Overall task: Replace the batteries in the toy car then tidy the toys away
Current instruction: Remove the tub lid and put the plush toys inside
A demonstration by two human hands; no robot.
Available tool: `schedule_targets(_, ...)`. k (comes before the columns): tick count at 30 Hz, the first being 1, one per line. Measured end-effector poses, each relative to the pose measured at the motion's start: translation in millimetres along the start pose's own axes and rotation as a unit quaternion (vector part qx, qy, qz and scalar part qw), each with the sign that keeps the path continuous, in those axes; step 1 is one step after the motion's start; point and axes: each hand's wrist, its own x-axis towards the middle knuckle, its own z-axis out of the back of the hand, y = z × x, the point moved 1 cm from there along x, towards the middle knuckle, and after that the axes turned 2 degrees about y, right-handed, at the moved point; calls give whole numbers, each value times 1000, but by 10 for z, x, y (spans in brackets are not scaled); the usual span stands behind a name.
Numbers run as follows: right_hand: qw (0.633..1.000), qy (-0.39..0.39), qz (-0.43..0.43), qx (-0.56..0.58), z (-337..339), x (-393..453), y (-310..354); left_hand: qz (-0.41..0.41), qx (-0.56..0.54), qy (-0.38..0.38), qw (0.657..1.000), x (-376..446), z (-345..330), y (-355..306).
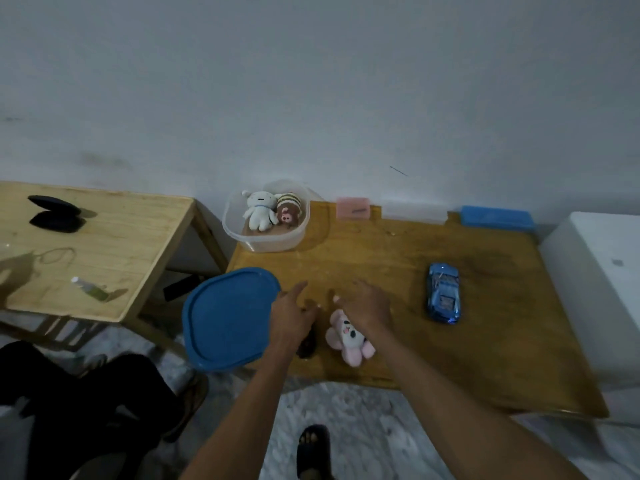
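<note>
The toy car [444, 293], blue and resting on its wheels, stands on the wooden counter [502, 341] and serves as the reference point. Well to the left of the car, the right hand [365, 308] hovers with fingers relaxed and slightly spread directly over the upper part of a pink plush toy [349, 339] lying on the counter; contact between that hand and the plush cannot be confirmed. Further left of the car, the left hand [291, 315] is extended with fingers straight and spread, holding nothing. A small dark object [307, 346] lies beneath the left wrist, partly hidden; its identity cannot be determined. Still further left of the car, a blue lid [227, 320] overhangs the counter's left edge. Behind and left of the car, near the wall, a clear plastic container [266, 237] holds a white plush toy [259, 210] and a brown striped plush toy [289, 209], side by side and touching. Behind the car, along the wall, a pink box [353, 208], a white box [414, 211] and a blue box [497, 218] stand in a row. A second, lighter counter [104, 244] stands far left of the car.
</note>
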Motion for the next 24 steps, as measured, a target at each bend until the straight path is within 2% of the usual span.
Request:
schedule_targets(4, 998, 59, 1, -16, -123, -213, -294, 33, 71, 38, 996, -286, -254, 140)
schedule_targets(8, 998, 45, 2, -49, -306, -303, -454, 62, 101, 34, 992, -345, -393, 265)
schedule_targets(12, 999, -6, -18, 38, -350, -305, -485, 70, 21, -9, 997, -379, -390, 268)
schedule_targets(16, 996, -46, 10, 76, -209, -234, -322, 43, -84, -50, 994, -326, -182, 135)
schedule_targets(24, 979, -102, 104, 141, 218, 213, 779, -39, -182, -142, 972, 432, 680, -171)
